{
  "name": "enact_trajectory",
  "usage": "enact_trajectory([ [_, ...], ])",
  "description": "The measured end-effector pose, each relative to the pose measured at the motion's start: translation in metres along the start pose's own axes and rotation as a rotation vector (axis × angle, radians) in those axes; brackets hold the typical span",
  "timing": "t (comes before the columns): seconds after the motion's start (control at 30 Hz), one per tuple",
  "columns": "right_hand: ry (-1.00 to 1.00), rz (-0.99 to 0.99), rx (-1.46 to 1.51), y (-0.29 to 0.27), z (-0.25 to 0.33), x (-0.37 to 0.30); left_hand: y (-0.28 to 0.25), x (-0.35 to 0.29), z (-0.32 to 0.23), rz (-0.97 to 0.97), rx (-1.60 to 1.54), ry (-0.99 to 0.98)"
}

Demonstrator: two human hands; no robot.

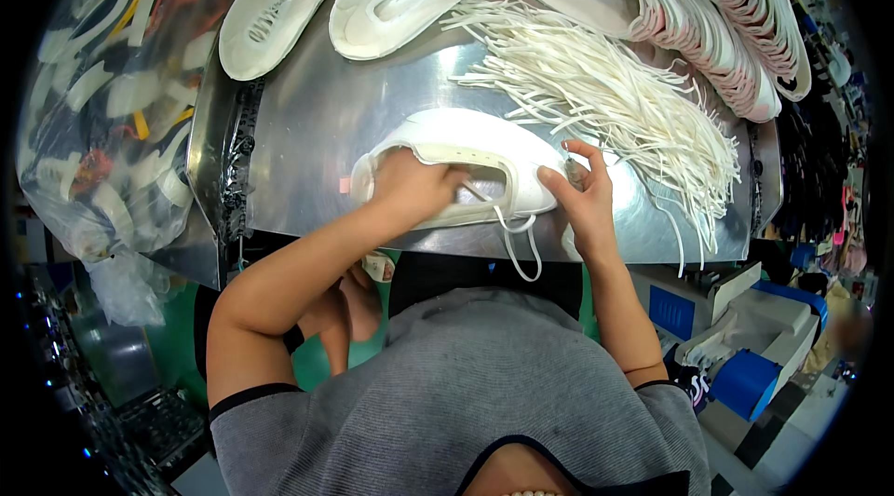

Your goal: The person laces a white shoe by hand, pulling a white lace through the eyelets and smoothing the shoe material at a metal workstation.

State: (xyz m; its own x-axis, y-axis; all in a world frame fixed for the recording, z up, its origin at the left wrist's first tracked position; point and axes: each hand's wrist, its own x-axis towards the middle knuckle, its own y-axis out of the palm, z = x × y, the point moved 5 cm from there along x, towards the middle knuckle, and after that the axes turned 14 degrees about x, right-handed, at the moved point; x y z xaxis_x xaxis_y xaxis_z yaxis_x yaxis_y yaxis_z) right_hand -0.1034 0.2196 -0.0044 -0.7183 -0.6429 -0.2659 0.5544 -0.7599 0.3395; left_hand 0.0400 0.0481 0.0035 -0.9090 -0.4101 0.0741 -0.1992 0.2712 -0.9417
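A white shoe upper (pixel 475 135) lies on its side on the metal worktable, toe to the right. My left hand (pixel 414 189) reaches into its opening, with some fingers hidden inside. Its visible fingertips are closed at one end of a white shoelace (pixel 509 228), beside the eyelet edge. The lace loops out of the upper and hangs past the table's front edge. At the toe is my right hand (pixel 587 198), thumb close against the upper and index finger curved apart from it. A small shiny patch shows between those fingers, too unclear to name.
A pile of loose white laces (pixel 605 91) spreads behind and right of my right hand. Stacked shoe uppers (pixel 643 7) line the table's far side, with another upper (pixel 279 16) at far left. A clear bag of scraps (pixel 121 114) stands left of the metal worktable (pixel 307 142).
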Motion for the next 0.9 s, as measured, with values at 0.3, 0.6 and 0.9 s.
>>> enact_trajectory([
  [0.3, 0.007, 0.032, -0.058, -0.002, 0.0, 0.004, 0.006, 0.003, 0.002, 0.289, -0.684, -0.235],
  [0.6, 0.093, -0.018, 0.096, -0.032, 0.018, -0.002, -0.131, -0.026, 0.032, -0.51, 0.295, -0.033],
  [0.9, 0.052, 0.003, 0.025, -0.048, -0.007, 0.006, -0.125, -0.057, 0.057, -0.355, -0.042, -0.288],
])
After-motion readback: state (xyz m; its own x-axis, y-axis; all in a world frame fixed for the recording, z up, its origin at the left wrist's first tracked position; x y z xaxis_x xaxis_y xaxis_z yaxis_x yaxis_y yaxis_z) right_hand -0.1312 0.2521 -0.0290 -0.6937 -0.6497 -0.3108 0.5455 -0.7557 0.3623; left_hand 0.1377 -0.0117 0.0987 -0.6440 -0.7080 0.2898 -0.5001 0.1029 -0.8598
